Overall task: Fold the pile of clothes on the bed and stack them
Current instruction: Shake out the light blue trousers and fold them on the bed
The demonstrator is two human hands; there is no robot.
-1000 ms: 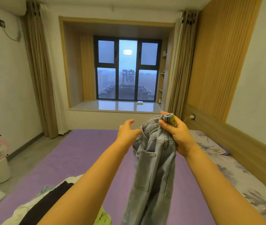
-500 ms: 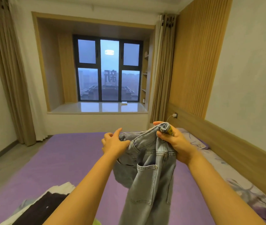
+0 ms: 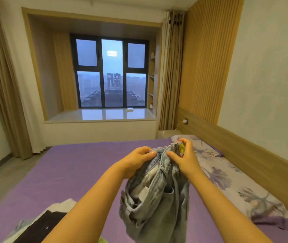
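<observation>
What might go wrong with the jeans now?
The jeans hang bunched and twisted from both hands, left and right, gripping only the waistband, so they may fold crooked. Their legs dangle near the pile and might drag it out of place.

A big dark window (image 3: 110,72) is at the far wall. Brown curtains (image 3: 172,71) hang on both sides of the window. A shiny ledge (image 3: 102,114) lies just under it. A white plug (image 3: 185,121) is right of the ledge.
</observation>
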